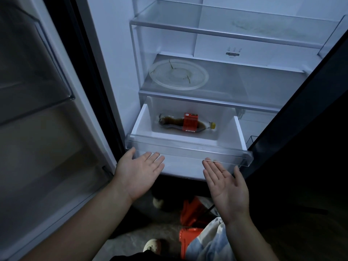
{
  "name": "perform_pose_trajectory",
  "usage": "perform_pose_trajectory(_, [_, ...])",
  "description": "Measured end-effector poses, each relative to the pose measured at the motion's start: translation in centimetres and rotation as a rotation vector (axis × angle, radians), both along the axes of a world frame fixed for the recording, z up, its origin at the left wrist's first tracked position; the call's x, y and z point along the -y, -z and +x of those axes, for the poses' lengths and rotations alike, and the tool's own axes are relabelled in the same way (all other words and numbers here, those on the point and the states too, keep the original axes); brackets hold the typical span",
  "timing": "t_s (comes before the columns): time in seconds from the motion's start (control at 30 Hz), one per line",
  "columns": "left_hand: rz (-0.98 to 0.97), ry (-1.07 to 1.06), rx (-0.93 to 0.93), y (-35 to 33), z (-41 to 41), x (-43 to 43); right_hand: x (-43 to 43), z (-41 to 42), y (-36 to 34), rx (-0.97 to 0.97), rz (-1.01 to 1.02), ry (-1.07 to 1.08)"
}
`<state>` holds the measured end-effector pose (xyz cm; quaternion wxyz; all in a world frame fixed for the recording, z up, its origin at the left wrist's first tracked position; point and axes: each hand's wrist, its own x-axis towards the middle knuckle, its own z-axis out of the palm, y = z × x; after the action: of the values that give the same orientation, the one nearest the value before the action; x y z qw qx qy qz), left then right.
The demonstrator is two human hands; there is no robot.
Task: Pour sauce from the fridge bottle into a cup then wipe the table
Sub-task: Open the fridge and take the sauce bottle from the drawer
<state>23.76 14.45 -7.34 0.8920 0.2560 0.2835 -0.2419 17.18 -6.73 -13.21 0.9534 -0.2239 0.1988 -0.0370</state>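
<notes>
Sauce bottle [185,123] lying flat in the pulled-out drawer [188,147], long axis left-right, yellow cap toward right wall, free room all around, left hand [140,171] and right hand [226,182] with flat fingers just below drawer front edge, holding nothing

A clear sauce bottle [185,123], partly filled with dark liquid, red-labelled and yellow-capped, is laid on its side in the pulled-out white fridge drawer [143,117].

clear plastic drawer [188,149], glossy plastic bottle [188,122]
</notes>
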Motion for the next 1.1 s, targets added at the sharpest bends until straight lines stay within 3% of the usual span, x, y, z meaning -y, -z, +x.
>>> perform_pose_trajectory(0.13, [0.120,0.210,0.069,-1.3,0.2,-0.7,0.5,-0.2,0.2,-0.152,-0.513,-0.107])
perform_pose_trajectory(0.23, [0.313,0.377,0.283,-3.0,0.9,-0.4,1.0,-0.1,-1.4,-0.067,-0.941,-0.022])
perform_pose_trajectory(0.33, [0.756,0.412,0.627,-3.4,2.1,1.0,1.8,1.2,-3.7,0.052,-1.374,0.135])
perform_pose_trajectory(0.43, [1.308,0.504,1.045,-1.7,3.4,2.2,2.7,3.7,-4.0,0.159,-1.941,0.131])
perform_pose_trajectory(0.5, [1.713,0.632,1.307,-0.2,4.1,2.7,3.1,5.2,-3.1,0.190,-2.129,0.111])
perform_pose_trajectory(0.57, [1.939,0.703,1.496,1.0,4.9,3.3,3.3,6.3,-1.9,0.168,-2.238,0.118])
perform_pose_trajectory(0.7, [2.017,0.869,1.533,2.5,6.6,4.2,3.3,7.0,0.1,0.177,-2.485,0.263])
perform_pose_trajectory(0.83, [2.046,0.945,1.542,2.4,7.9,5.1,3.0,7.2,0.7,0.152,-2.497,0.422])
perform_pose_trajectory(0.9, [1.925,0.960,1.545,2.1,9.0,5.8,3.0,7.3,0.9,0.175,-2.493,0.455])
perform_pose_trajectory(1.0, [1.582,0.946,1.483,1.6,10.9,7.8,3.2,7.3,1.2,0.195,-2.476,0.472])
perform_pose_trajectory(1.03, [1.548,0.944,1.478,1.7,11.7,8.7,3.2,7.4,1.4,0.191,-2.473,0.481])
perform_pose_trajectory(1.1, [1.671,1.008,1.554,2.2,13.4,10.4,3.2,7.4,1.6,0.177,-2.469,0.499])
